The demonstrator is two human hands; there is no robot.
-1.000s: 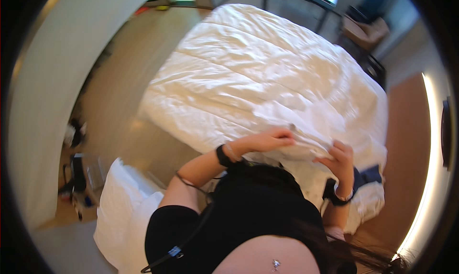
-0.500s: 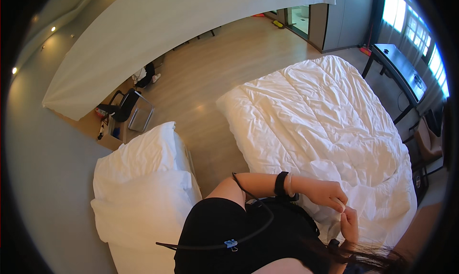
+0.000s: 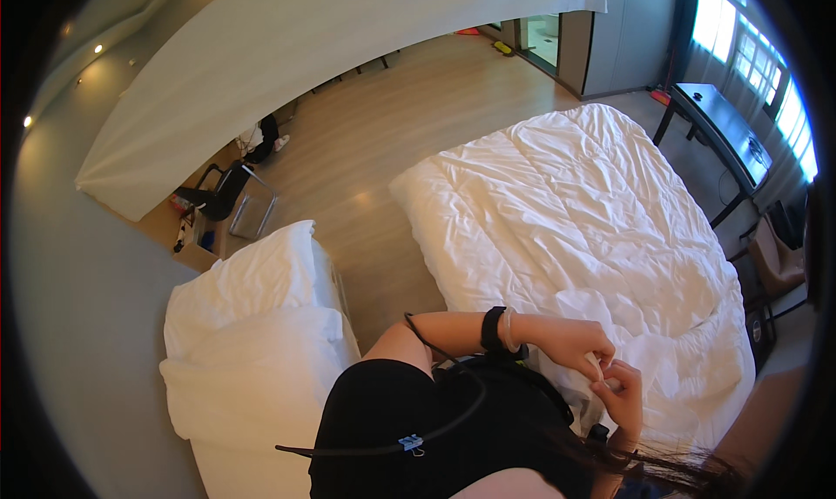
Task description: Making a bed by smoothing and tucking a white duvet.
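A rumpled white quilt (image 3: pixel 557 212) is spread over the bed on my right. Above its near part, my left hand (image 3: pixel 570 342) is closed in a pinch on a small bit of white fabric (image 3: pixel 594 365). My right hand (image 3: pixel 623 398) meets it from the near side, its fingers bent and closed on the same bit of fabric. Both hands' fingertips are almost touching. Loose white cloth hangs below the hands; whether it joins the pinched bit is hidden. On my left wrist are a black band (image 3: pixel 492 327) and a pale bracelet.
A narrow bed with white bedding (image 3: pixel 248 342) stands at my left along the wall. Wood floor (image 3: pixel 366 229) runs between the beds. A dark table (image 3: pixel 723 133) is by the windows, a chair (image 3: pixel 775 251) at far right. Beyond a white hanging sheet (image 3: pixel 287 55), someone's legs show near a black chair (image 3: pixel 228 190).
Both hands have shifted slightly left in view. The right hand's fingers have come up and bent over toward the left hand's fingertips, and more of the pinched white fabric shows.
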